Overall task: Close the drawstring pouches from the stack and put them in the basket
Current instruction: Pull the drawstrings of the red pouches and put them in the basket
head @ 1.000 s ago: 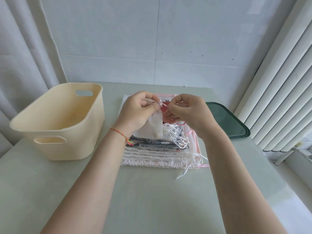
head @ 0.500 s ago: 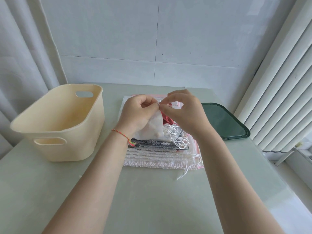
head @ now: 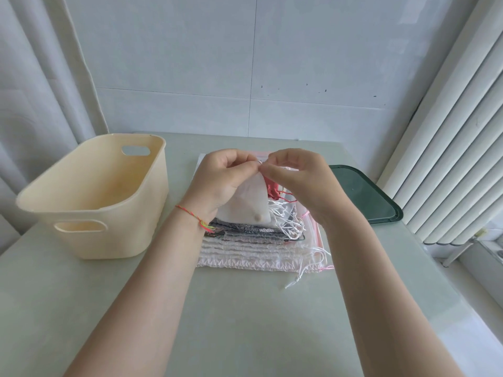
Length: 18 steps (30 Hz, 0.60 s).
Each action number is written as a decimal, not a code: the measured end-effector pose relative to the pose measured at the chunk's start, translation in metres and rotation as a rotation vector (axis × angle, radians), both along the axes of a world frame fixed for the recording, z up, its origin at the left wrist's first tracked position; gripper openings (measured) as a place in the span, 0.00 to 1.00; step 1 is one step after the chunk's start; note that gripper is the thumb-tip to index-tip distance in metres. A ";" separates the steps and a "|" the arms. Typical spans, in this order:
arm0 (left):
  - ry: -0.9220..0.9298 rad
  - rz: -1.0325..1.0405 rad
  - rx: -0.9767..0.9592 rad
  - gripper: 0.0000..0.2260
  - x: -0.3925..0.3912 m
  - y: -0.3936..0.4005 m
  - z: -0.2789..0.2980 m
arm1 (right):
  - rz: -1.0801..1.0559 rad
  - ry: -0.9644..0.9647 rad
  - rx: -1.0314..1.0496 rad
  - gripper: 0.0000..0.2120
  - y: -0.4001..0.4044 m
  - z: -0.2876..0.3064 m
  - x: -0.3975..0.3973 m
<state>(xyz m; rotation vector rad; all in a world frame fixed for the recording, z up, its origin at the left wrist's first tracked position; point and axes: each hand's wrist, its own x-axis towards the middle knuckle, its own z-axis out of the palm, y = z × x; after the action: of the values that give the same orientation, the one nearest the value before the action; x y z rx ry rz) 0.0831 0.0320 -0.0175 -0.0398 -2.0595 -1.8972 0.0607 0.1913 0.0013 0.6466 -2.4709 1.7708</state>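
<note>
Left hand (head: 226, 180) pinching top of white pouch (head: 249, 204), right hand (head: 296, 178) pinching probably its drawstring, above the stack (head: 258, 248), cream basket (head: 92, 197) at left

Basket (head: 109, 202) left of pouch stack (head: 255, 248)

A person's left hand (head: 226, 177) and right hand (head: 296, 177) pinch the top of a small white pouch (head: 251, 204) above a stack of pouches (head: 258, 240). A cream basket (head: 92, 197) stands to the left on a pale table (head: 245, 322).
</note>
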 end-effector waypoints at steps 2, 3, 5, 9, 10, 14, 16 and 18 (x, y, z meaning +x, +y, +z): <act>-0.038 -0.061 0.059 0.08 0.001 0.000 0.000 | 0.022 -0.025 -0.025 0.06 0.002 0.001 0.001; -0.055 -0.091 0.078 0.08 0.001 -0.001 -0.001 | 0.023 -0.029 -0.028 0.06 0.002 0.002 0.002; -0.086 -0.152 0.126 0.07 0.000 -0.003 -0.002 | 0.020 -0.034 -0.030 0.07 0.003 0.001 0.001; -0.160 -0.258 0.239 0.02 0.000 -0.008 -0.003 | 0.130 -0.106 -0.087 0.07 0.008 0.003 0.000; -0.172 -0.277 0.250 0.04 0.000 -0.009 -0.003 | 0.159 -0.122 -0.099 0.08 0.009 0.003 0.000; -0.200 -0.335 0.275 0.07 -0.002 -0.010 -0.005 | 0.168 -0.113 -0.066 0.07 0.012 0.003 -0.002; -0.206 -0.368 0.320 0.04 -0.003 -0.009 -0.005 | 0.162 -0.099 -0.043 0.05 0.011 0.001 -0.004; -0.196 -0.367 0.318 0.03 -0.003 -0.008 -0.003 | 0.175 -0.086 -0.048 0.06 0.010 -0.001 -0.004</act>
<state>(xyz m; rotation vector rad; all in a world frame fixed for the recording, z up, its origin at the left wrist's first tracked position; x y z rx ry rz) 0.0803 0.0237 -0.0210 -0.1717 -1.9447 -2.5258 0.0566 0.2009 0.0006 0.8229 -2.4857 1.9516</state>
